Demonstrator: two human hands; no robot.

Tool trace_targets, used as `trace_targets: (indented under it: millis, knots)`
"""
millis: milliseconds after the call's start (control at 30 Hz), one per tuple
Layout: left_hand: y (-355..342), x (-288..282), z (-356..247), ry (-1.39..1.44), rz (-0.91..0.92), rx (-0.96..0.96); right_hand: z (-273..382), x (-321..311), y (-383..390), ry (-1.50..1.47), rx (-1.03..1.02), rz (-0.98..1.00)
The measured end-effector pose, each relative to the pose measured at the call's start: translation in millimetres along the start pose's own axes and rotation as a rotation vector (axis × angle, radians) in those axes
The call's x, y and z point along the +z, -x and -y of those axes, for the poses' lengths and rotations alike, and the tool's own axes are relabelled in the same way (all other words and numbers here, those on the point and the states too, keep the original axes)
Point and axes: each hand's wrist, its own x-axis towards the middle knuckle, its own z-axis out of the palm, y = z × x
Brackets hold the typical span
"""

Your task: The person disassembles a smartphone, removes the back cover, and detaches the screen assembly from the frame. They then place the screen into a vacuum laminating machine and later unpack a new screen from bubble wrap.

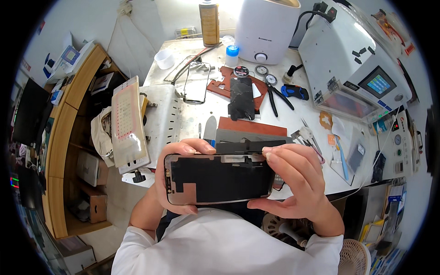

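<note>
While both hands, left hand [176, 178] and right hand [295, 183], grip its ends, the phone screen [220, 178] hovers above the bench edge [321, 192].

The one camera sits on the person's head and looks steeply down, very near the hands, with the white workbench [192, 123] behind them.

The phone screen panel [219, 178] shows a black back with a thin silvery rim. Both sleeves [220, 243] are white. The worktop [192, 114] is pale grey-white and scuffed. On it lies a black cracked phone panel [241, 97] over a reddish-brown mat [229, 82]. The pliers [293, 91] have blue-and-black handles. The humidifier-like tank [266, 27] is white, the spray can [209, 20] tan, and the small bottle [232, 55] has a blue cap.
</note>
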Motion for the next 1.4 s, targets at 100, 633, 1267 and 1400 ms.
trace_targets:
  millis: [100,633,1267,1400]
  knots:
    - [0.1,-0.2,2.4,0.012,-0.010,-0.002,-4.9,0.1,1.7,0.028,-0.034,0.013]
    - [-2.0,1.7,2.0,0.030,0.006,0.005,3.0,-3.0,2.5,0.010,0.027,0.004]
    - [6.9,1.4,1.9,0.066,-0.032,-0.073,1.0,-4.1,6.8,-0.015,-0.026,-0.042]
    - [3.1,3.8,1.3,0.068,-0.022,-0.073,0.9,-2.5,7.9,-0.028,-0.035,-0.063]
